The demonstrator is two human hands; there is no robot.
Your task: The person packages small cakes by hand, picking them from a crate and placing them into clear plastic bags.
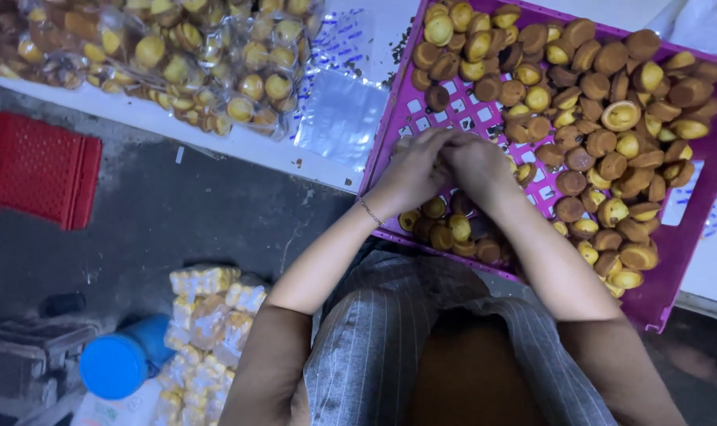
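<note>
Lower centre of the frame: the person's lap in a grey striped garment, nearest the camera, with both forearms reaching up the frame. The left hand and right hand meet at the centre of the frame, fingers curled and pressed against each other; whether the grip of either hand pinches anything cannot be told, since the fingers hide what lies between them. A thin bracelet circles the left wrist.

Both hands rest over the near left part of a purple perforated plastic tray, which stands on a white bench and fills the upper right of the frame. The tray holds many small round brown and yellow cakes, heaped toward the right, with a smaller cluster just below the hands.

Upper left: clear bags of packed cakes piled on the bench; beside them, between the pile and the tray, flat empty clear bags.

Left edge: a red crate on the dark floor. Lower left: a blue-lidded container next to a bundle of small wrapped packets.
</note>
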